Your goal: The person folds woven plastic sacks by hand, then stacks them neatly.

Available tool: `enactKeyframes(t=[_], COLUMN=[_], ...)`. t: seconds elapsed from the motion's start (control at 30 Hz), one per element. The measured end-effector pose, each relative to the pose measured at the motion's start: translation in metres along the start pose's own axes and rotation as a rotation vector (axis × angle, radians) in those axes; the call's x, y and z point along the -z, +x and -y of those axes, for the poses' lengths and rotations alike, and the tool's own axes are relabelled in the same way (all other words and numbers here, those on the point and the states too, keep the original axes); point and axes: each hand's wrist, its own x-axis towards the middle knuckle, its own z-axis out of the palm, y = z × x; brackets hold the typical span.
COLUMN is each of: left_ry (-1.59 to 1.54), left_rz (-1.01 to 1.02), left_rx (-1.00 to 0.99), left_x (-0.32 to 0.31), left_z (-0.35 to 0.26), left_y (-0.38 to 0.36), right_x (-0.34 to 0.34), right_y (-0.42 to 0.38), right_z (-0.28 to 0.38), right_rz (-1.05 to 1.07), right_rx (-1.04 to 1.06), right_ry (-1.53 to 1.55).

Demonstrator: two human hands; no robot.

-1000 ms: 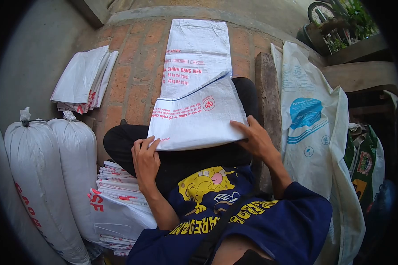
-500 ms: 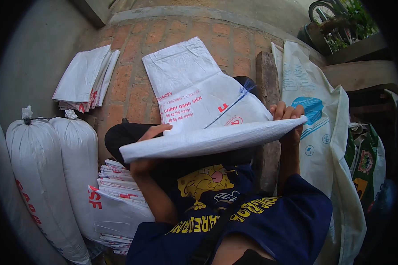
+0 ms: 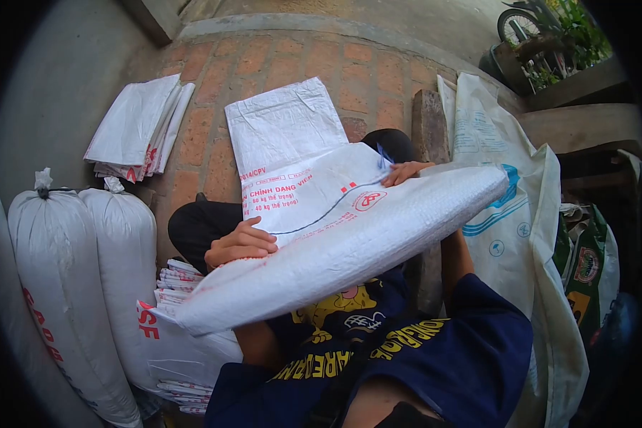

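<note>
A white woven sack (image 3: 349, 246) with red print lies across my lap. Its near part bulges up toward me in a broad fold, and its far part lies flat over the bricks. A blue string (image 3: 328, 208) runs over the printed face and ends in a frayed tuft. My left hand (image 3: 242, 244) holds the sack's left side, fingers bent over the printed face. My right hand (image 3: 406, 172) grips farther right, beside the tuft, with its fingers over the sack. The raised fold hides my wrists and thumbs.
Folded white sacks (image 3: 135, 118) lie on the brick floor (image 3: 203, 132), left of centre. Stuffed white sacks (image 3: 68, 278) stand along the left wall, beside a pile of folded sacks (image 3: 192, 353). A wooden beam (image 3: 430, 132) and a large pale sack (image 3: 488, 135) lie to the right.
Both hands have moved in over the printed face, the right one leftward from the fold's far end. The near fold has widened and tilted, its left end lower and its right end higher.
</note>
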Motion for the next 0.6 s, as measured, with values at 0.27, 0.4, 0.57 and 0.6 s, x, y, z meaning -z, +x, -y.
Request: enactKeyframes(t=[0.27,0.4,0.57,0.6], left_ry=[0.122,-0.006,0.52,0.755], left_rz=[-0.101,-0.576,-0.574,-0.45], left_rx=[1.116,0.871,1.06,1.009], left_x=[-0.017,-0.036,-0.04,-0.04], left_z=[-0.005,0.008,0.002,0.002], left_y=[-0.058,-0.046,-0.035,-0.036], right_x=[-0.042,-0.055,-0.072,-0.071], right_y=[-0.02,0.0,0.022,0.02], right_z=[0.019,0.042,0.077,0.077], right_rz=[-0.381,-0.54,-0.524,-0.525], right_rx=[-0.37,-0.549,-0.644,-0.644], right_ry=[-0.049,0.08,-0.385,-0.385])
